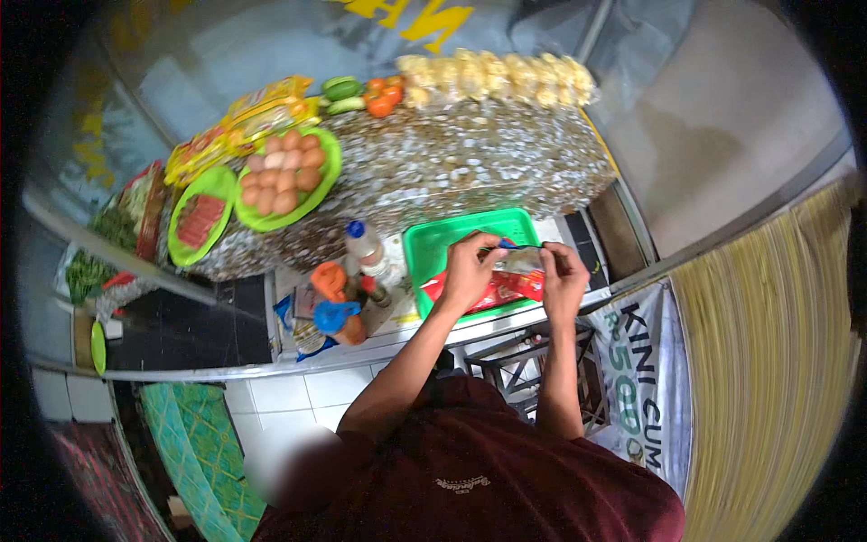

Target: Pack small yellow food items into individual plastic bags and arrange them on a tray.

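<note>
Both hands grip a red plastic packet by its upper edge, above a green plastic tray. My left hand pinches the edge near its left end, beside a small blue part. At the packet's right corner, my right hand has thumb and fingers closed on the film. A silvery, partly see-through area shows between the hands. Whether the packet's top is slit or sealed cannot be made out. Part of the red film lies low over the tray, behind the left wrist.
Left of the tray stand a blue-capped plastic bottle, an orange-topped container and a blue-lidded one. On the stone-patterned counter are eggs, sausages, yellow packets, tomatoes, cucumbers and bagged yellowish food.
</note>
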`<state>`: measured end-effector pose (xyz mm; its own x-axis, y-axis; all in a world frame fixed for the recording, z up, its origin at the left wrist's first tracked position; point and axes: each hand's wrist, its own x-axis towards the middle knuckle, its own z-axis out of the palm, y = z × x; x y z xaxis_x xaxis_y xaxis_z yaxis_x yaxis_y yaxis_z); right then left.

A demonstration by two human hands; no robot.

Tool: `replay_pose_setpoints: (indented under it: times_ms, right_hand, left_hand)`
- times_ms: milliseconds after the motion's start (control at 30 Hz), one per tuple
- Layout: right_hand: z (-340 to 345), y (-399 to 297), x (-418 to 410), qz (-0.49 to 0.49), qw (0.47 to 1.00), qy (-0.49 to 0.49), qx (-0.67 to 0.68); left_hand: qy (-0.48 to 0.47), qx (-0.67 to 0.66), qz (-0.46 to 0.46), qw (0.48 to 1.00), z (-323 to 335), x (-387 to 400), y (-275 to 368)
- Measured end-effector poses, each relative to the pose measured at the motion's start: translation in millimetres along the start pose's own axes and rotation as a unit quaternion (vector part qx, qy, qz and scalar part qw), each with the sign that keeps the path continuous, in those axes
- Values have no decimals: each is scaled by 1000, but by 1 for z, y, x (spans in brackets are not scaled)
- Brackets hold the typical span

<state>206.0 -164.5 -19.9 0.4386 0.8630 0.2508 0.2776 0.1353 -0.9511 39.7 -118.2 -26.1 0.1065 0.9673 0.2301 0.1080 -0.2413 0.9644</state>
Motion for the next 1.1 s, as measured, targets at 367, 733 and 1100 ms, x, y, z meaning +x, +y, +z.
replay_pose_setpoints:
  times_ms: [367,733,1100]
  right_hand:
    - [67,-171,-61,-121,980,-114,111]
    - [236,-197,-158,-21,912,-377,161]
    - [335,-88,-232,-15,917,-399,14]
  left_hand:
    - [65,16,103,992,-168,-76,119]
    - [292,-21,3,956,-347,-146,80]
    - [291,58,-87,951,-391,-162,-71]
